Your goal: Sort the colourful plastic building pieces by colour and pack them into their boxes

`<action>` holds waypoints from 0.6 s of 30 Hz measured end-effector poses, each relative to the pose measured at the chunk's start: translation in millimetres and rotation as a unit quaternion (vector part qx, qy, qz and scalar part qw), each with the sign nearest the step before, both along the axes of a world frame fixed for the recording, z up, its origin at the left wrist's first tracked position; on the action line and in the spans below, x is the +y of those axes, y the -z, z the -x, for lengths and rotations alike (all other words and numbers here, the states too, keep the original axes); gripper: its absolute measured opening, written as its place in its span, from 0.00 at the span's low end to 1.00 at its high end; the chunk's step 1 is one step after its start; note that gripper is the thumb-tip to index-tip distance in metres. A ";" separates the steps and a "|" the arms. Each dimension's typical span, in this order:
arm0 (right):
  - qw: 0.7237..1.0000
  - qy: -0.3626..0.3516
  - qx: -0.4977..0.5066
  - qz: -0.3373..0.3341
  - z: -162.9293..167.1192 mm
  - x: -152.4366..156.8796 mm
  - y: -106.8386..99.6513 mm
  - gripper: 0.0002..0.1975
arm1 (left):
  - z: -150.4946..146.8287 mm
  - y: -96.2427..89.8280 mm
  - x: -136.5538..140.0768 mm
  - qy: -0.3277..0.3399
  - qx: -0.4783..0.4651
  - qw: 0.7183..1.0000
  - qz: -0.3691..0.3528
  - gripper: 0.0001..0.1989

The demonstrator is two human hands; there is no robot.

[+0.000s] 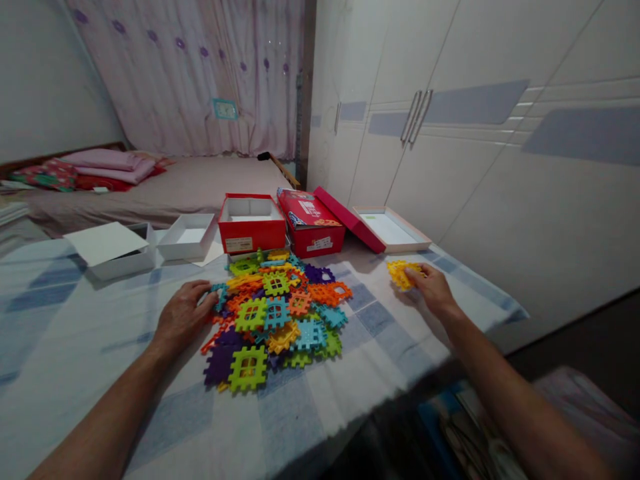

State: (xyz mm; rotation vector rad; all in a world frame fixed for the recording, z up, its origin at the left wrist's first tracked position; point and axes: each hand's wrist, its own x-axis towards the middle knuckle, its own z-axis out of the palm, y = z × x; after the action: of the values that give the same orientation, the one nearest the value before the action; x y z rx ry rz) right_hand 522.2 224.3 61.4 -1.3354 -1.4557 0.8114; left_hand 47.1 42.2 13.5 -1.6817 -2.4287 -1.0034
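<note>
A heap of colourful plastic interlocking building tiles (277, 312) lies on the tablecloth, many with notched edges and window openings. At the heap's left edge, my left hand (184, 312) has its thumb and fingers closed around a blue interlocking tile (219, 295). My right hand (434, 288) is well to the right of the heap, pinching a yellow interlocking tile (400, 274) close over the cloth. Whether that is one yellow tile or more I cannot tell. A purple tile (219, 365) and a green window tile (249, 369) form the heap's near edge.
Behind the heap stand an open red box (253, 235) and a closed red box (316, 241) with a red lid (350, 217) leaning on it. A shallow white tray (393, 228) is to their right. White boxes (187, 245) stand left. A wardrobe (475, 173) borders the right.
</note>
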 end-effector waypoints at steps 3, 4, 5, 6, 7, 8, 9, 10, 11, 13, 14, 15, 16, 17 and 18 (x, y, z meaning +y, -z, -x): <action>0.998 0.063 -0.001 0.014 -26.7 33.7 4.2 0.12 | -2.4 -2.9 -0.7 -0.003 0.002 1.000 0.009 0.22; 0.996 0.080 -0.018 0.017 -34.0 43.5 5.6 0.11 | -3.6 -4.2 -0.9 -0.004 0.002 1.000 0.013 0.23; 0.993 0.101 -0.052 0.017 -39.9 51.5 6.6 0.11 | -4.8 -5.5 -1.0 -0.005 0.001 1.000 0.016 0.24; 0.987 0.128 -0.101 0.015 -43.9 57.5 7.1 0.12 | -6.0 -6.7 -1.2 -0.006 0.000 1.000 0.018 0.24; 0.974 0.164 -0.155 0.008 -45.7 61.0 7.0 0.14 | -7.1 -7.6 -1.4 -0.008 -0.001 1.000 0.019 0.25; 0.958 0.199 -0.208 -0.006 -44.9 61.9 6.2 0.16 | -8.1 -8.3 -1.6 -0.009 -0.003 1.000 0.018 0.25; 0.941 0.223 -0.253 -0.032 -41.1 60.1 4.8 0.17 | -9.2 -8.8 -1.8 -0.010 -0.005 1.000 0.014 0.24; 0.931 0.223 -0.281 -0.068 -34.0 56.0 2.8 0.17 | -10.3 -9.0 -2.1 -0.010 -0.007 1.000 0.009 0.24; 0.931 0.194 -0.291 -0.106 -23.5 49.7 0.5 0.17 | -11.6 -9.2 -2.3 -0.012 -0.010 1.000 0.003 0.23; 0.947 0.052 -0.275 -0.160 7.1 33.0 -4.4 0.15 | -14.9 -9.6 -2.5 -0.013 -0.015 1.000 -0.014 0.21; 0.952 -0.035 -0.255 -0.167 26.4 23.7 -6.8 0.14 | -16.9 -10.0 -2.6 -0.014 -0.016 0.999 -0.025 0.21; 0.952 -0.105 -0.242 -0.158 47.7 14.5 -8.8 0.14 | -19.1 -10.8 -2.6 -0.012 -0.016 0.999 -0.035 0.20; 0.947 -0.158 -0.236 -0.150 70.0 5.7 -10.5 0.14 | -21.4 -11.9 -2.7 -0.009 -0.016 0.999 -0.041 0.20; 0.941 -0.198 -0.232 -0.148 92.6 -2.2 -12.0 0.14 | -23.8 -13.3 -2.9 -0.005 -0.018 0.999 -0.043 0.20; 0.932 -0.235 -0.233 -0.148 114.4 -9.2 -13.1 0.14 | -26.0 -15.0 -3.2 -0.001 -0.021 0.999 -0.041 0.21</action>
State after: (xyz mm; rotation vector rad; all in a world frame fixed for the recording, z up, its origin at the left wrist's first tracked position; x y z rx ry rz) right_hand 407.7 215.1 74.4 -0.9929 -2.2331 0.5470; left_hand 73.1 39.0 28.4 -1.6486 -2.3796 -1.1327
